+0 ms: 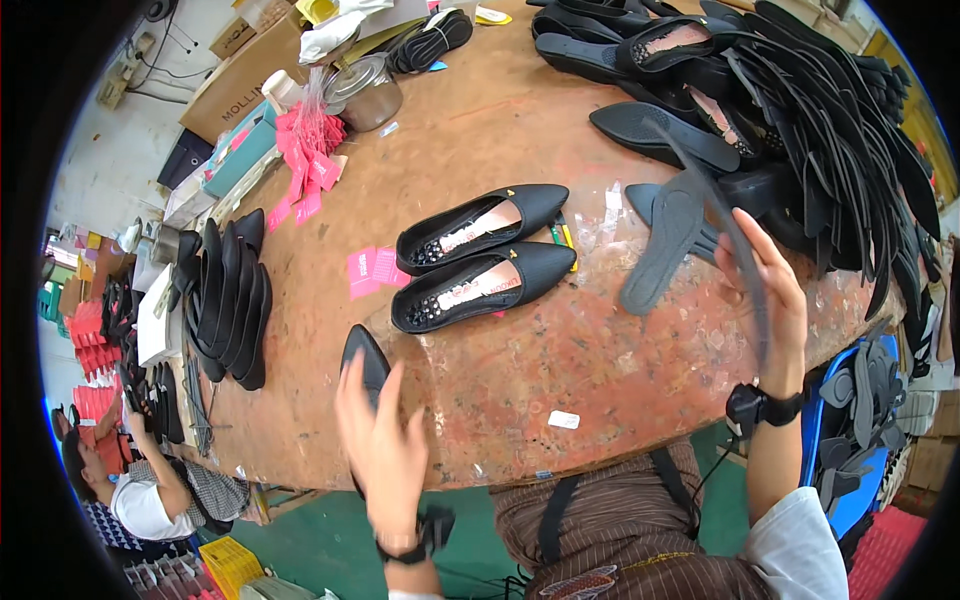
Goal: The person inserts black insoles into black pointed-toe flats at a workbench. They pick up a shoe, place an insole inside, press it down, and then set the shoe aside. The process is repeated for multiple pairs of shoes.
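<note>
My left hand (385,440) has its fingers spread over a pointed black shoe sole (366,358), partly hidden beneath it. No grip on that sole shows. My right hand (772,280) is raised at the right of the table, closed on a thin dark shoe sole (742,255) seen nearly edge-on and blurred by motion. Just left of it lies a grey foot-shaped insole (664,245), with another dark pointed piece (643,200) under it. Two black pointed flats (480,228) with gold ornaments stand side by side mid-table, pink inside.
A large heap of black soles (820,130) and flats covers the far right. Black soles (230,310) stand bunched at left. Pink tags (375,270), a metal canister (365,92) and boxes sit farther back. A blue bin (850,430) holds insoles. Another person (150,495) works at far left.
</note>
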`<state>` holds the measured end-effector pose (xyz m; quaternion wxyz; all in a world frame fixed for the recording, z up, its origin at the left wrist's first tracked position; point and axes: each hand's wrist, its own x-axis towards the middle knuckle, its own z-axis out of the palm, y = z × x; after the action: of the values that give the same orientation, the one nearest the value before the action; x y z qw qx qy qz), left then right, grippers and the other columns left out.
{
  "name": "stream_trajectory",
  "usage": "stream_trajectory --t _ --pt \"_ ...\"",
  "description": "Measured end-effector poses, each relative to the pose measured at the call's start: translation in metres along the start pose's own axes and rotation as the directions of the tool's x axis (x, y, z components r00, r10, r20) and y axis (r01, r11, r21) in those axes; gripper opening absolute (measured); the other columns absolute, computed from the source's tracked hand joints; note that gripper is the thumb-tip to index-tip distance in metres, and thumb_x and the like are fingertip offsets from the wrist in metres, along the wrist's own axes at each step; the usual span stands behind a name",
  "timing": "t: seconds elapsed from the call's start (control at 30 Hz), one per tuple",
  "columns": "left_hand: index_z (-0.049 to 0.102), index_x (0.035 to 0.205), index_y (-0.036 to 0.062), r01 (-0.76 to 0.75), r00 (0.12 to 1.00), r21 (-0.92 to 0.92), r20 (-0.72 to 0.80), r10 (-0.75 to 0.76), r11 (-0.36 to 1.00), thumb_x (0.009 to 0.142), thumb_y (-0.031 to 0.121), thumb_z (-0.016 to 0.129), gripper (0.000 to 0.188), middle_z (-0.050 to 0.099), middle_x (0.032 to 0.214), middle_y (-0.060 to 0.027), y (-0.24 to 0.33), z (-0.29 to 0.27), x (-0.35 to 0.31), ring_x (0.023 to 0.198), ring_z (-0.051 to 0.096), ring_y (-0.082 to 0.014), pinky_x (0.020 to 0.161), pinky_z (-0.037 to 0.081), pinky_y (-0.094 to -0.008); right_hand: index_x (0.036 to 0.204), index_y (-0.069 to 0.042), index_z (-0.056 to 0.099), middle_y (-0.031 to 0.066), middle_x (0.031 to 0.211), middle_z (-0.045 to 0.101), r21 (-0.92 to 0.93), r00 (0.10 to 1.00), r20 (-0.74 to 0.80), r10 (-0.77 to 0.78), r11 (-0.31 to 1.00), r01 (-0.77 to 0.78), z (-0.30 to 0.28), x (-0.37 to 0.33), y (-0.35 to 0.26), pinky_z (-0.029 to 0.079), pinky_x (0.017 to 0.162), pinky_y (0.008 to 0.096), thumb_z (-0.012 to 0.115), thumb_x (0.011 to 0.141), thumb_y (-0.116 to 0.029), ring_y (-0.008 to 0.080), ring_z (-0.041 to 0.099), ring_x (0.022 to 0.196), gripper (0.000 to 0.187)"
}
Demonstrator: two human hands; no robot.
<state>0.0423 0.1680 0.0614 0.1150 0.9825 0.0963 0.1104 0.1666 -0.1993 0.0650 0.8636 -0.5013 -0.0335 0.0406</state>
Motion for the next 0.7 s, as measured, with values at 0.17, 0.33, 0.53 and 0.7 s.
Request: stream_trajectory --t 0.17,0.33,0.53,0.7 --pt "0.067 0.089 0.0007 -0.141 0.988 -0.129 -0.083 0.131 0.982 0.069 -0.004 0.074 0.022 0.045 0.144 -0.0237 -0.016 0.079 0.069 0.13 0.044 -0.0436 0.106 0.04 -0.0439 0.122 -0.004 0.059 0.0163 0.116 0.065 -0.053 0.981 0.121 -0.151 0.986 0.158 -0.043 -0.036 0.004 0.055 0.085 0.039 0.062 0.097 -0.029 0.0235 0.064 0.101 0.036" --pt "0.069 0.082 0.0036 -0.163 0.987 -0.319 -0.054 0.154 0.933 0.067 -0.008 0.073 0.02 0.051 0.132 -0.0251 0.011 0.043 0.006 0.118 0.055 -0.0433 0.096 0.048 -0.0444 0.126 0.004 0.06 0.0155 0.121 0.066 -0.165 0.99 -0.12 0.08 0.981 -0.099 -0.011 -0.049 -0.004 0.055 0.079 0.0285 0.057 0.098 -0.034 0.0157 0.068 0.084 0.046" --pt "0.068 0.1 0.0066 -0.196 0.944 -0.374 0.178 0.278 0.907 0.068 -0.005 0.073 0.034 0.05 0.135 -0.0241 -0.008 0.071 -0.1 0.125 0.051 -0.0429 0.105 0.044 -0.0483 0.134 0.004 0.053 0.0187 0.123 0.062 -0.673 0.964 0.233 0.126 0.736 0.066 0.008 -0.049 0.021 0.048 0.092 0.0404 0.05 0.098 -0.042 0.026 0.062 0.102 0.058" --pt "0.024 0.15 0.0096 -0.208 0.973 -0.493 -0.015 0.231 0.845 0.071 0.023 0.088 0.102 0.04 0.145 -0.0242 -0.004 0.096 -0.109 0.13 0.044 -0.0445 0.108 0.038 -0.0542 0.115 -0.003 0.068 0.0139 0.118 0.06 -0.632 0.62 0.774 0.127 0.218 0.744 0.059 -0.054 0.085 0.04 0.104 0.0497 0.072 0.071 -0.023 0.0276 0.058 0.104 0.048"
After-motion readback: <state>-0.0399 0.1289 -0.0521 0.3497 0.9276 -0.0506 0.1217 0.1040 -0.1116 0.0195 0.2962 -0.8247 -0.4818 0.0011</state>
